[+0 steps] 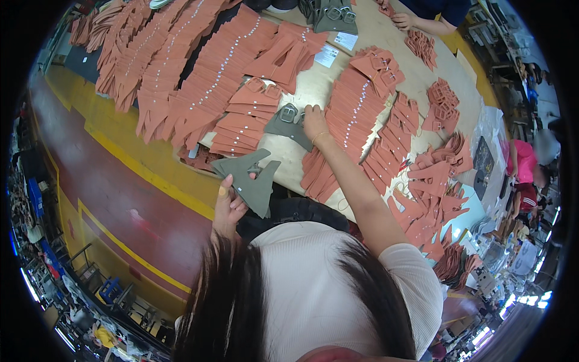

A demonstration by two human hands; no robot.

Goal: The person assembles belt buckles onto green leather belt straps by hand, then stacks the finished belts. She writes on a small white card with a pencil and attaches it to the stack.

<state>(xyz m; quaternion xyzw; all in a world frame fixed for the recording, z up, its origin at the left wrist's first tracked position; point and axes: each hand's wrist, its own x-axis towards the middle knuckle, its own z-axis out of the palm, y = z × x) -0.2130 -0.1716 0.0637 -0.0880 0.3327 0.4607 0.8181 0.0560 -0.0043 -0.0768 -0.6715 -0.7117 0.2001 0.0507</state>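
1. While our left hand (230, 204) pinches a flat, dark green, leather-like cut-out piece (259, 184) between thumb and fingers, we have it at the near edge of the pale worktable (278, 155), in front of our body.
2. Our right hand (314, 123) reaches out over the tabletop, fingers drawn narrow at the right end of a second dark green, leather-like piece with a square metal buckle (289, 113); we cannot tell whether they grip it or only touch it.
3. Just left of that buckled piece, we see a stack of orange-brown buckled straps (255, 85); beyond it spreads a long orange-brown fan of overlapping pieces (220, 57). To the right, near our forearm, lies another orange-brown overlapping row (345, 105).
4. Farther off, by the table's far side, we see another person's hand (403, 22).
5. If our left pinch loosens, we judge that the cut-out piece could slip off the edge to the floor. A careless sweep of our right forearm could skew the nearby row, and dragging the buckled piece could catch its buckle on the neighbouring straps.
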